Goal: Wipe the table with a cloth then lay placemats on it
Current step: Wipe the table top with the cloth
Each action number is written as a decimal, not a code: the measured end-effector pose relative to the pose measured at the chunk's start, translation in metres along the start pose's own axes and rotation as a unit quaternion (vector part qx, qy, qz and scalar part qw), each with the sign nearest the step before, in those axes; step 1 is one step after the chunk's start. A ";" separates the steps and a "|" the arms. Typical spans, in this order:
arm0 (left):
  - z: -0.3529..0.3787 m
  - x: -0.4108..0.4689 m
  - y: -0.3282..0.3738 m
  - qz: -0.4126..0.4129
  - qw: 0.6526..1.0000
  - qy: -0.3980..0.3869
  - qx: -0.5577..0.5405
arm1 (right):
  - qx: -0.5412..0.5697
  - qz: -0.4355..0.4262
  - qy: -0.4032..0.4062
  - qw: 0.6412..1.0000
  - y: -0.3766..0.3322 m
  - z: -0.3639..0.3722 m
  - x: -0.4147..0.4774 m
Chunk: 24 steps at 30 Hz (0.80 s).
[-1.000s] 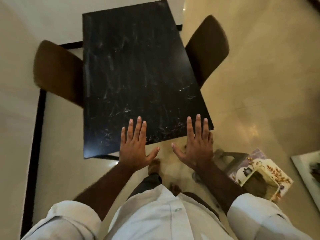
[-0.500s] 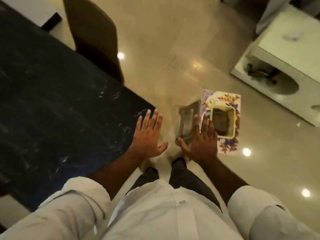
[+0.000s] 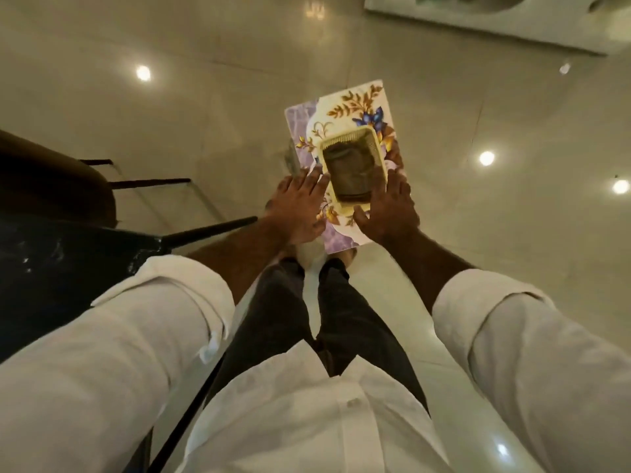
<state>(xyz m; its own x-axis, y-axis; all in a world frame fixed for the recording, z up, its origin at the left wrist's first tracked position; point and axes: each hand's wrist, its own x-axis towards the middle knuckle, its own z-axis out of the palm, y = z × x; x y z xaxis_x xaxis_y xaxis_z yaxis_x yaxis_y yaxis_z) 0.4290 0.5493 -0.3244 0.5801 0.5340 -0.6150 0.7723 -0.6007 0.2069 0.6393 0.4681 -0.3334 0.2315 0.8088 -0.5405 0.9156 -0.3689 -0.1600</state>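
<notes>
A small cream basket (image 3: 370,142) holding a dark cloth (image 3: 346,172) sits on a flowered placemat (image 3: 358,100), which lies on a low stand just in front of my feet. My left hand (image 3: 300,206) reaches to the basket's left side with straight fingers. My right hand (image 3: 389,208) lies along its right side, thumb near the basket's near rim. Neither hand plainly grips anything. The black marble table (image 3: 68,261) shows only as a corner at the left, behind my left sleeve.
A brown chair (image 3: 51,179) with thin dark legs stands at the left beside the table. White low furniture (image 3: 495,25) runs along the top right. Glossy beige floor tiles surround the stand on all sides.
I have turned right, away from the table. Both hands left the table's edge and moved down to either side of the basket on the placemat.
</notes>
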 end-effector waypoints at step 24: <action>0.013 0.168 -0.006 0.044 0.997 0.023 0.065 | 0.014 0.026 -0.046 0.999 0.000 0.031 0.097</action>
<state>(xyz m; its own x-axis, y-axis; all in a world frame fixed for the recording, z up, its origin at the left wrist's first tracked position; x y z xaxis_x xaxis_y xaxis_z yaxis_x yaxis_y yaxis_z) 0.5191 0.6349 -0.4387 0.6572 0.5018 -0.5623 0.6804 -0.7160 0.1562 0.6514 0.5326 -0.4113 0.2466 0.7435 -0.6216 0.8935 -0.4228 -0.1512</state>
